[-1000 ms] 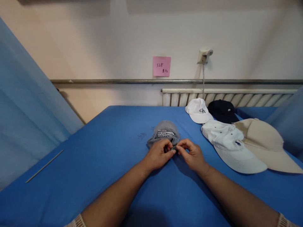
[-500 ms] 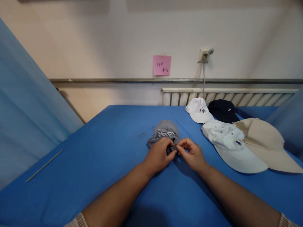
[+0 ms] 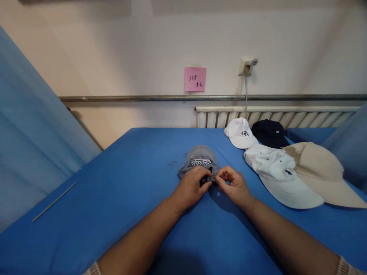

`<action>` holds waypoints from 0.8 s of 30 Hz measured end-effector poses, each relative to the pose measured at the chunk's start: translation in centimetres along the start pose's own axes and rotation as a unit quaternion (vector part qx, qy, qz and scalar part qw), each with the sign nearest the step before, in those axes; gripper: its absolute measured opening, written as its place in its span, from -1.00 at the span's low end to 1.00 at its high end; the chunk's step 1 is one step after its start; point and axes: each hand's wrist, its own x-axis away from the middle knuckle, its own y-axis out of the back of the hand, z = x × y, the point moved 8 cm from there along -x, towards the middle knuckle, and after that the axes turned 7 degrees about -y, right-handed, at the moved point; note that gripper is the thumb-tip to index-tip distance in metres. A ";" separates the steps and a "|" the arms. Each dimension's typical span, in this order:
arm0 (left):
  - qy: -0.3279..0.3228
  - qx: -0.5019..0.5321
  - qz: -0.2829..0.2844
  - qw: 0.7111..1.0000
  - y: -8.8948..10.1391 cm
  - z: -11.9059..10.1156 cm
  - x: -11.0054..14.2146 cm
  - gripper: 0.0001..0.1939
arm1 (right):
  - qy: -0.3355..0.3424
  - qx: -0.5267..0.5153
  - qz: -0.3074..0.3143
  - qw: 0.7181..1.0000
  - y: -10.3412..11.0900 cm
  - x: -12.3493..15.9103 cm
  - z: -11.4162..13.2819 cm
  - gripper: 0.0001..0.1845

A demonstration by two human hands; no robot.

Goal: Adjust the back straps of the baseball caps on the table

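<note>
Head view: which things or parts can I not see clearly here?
All in the head view:
Grey cap: near side partly hidden by the left hand.
Strap: right end covered by the right hand.
Beige cap: left part hidden behind the pale cap.
Pink note: lower writing too small.
Right sleeve: cut off by the bottom edge.

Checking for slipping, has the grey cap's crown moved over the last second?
No: against the marks on the cloth, the crown shows no visible shift.
</note>
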 end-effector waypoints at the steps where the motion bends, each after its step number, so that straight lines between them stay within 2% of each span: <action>1: 0.003 0.011 -0.004 1.000 0.1 0.1 0.0 -0.75 | 0.004 0.001 -0.004 1.000 0.1 0.0 0.1 -0.94; 3: 0.010 0.033 -0.010 0.999 0.3 0.5 -0.1 -0.73 | 0.020 0.006 -0.012 1.000 0.5 0.0 0.4 -0.93; 5: 0.014 0.056 -0.014 0.998 0.4 0.8 -0.1 -0.74 | 0.053 0.019 -0.008 0.998 0.6 0.1 1.2 -0.83; 8: 0.016 0.089 -0.017 0.996 0.5 1.0 -0.2 -0.79 | 0.107 0.040 0.022 0.993 0.2 0.3 2.4 -0.73; 11: 0.032 0.098 -0.022 0.994 0.7 0.9 -0.2 -0.80 | 0.118 0.052 0.061 0.990 -0.6 0.4 2.7 -0.68; 14: 0.059 0.092 -0.026 0.994 1.0 0.9 -0.1 -0.74 | 0.118 0.063 0.081 0.988 -1.0 0.2 2.7 -0.75; 18: 0.081 0.079 -0.018 0.993 1.2 1.1 0.0 -0.73 | 0.122 0.081 0.074 0.986 -1.0 0.1 3.0 -0.92; 24: 0.095 0.066 0.030 0.993 1.5 1.0 0.1 -0.84 | 0.120 0.091 0.089 0.985 -1.1 0.0 2.6 -0.95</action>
